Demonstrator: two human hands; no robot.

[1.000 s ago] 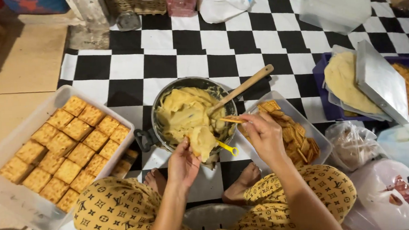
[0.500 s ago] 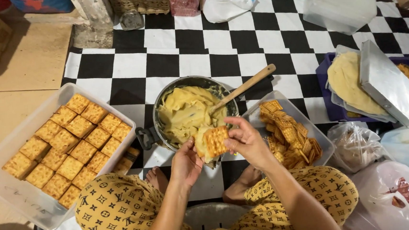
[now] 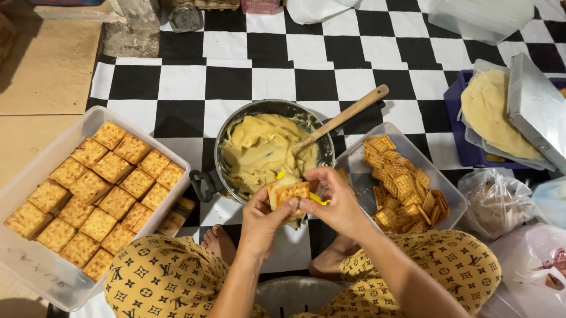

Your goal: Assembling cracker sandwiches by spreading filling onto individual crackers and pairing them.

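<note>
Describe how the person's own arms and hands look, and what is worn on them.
Both forearms are bare, with no sleeves in view. The left hand and the right hand wear no gloves, and no ring, watch or bracelet shows on either. The fingers are uncovered. Below the arms, the clothing on the legs is mustard yellow with a repeating dark pattern of small motifs.

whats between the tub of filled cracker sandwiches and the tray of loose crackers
The metal pot of pale yellow filling, with a wooden spoon in it, as the head view shows.
</note>
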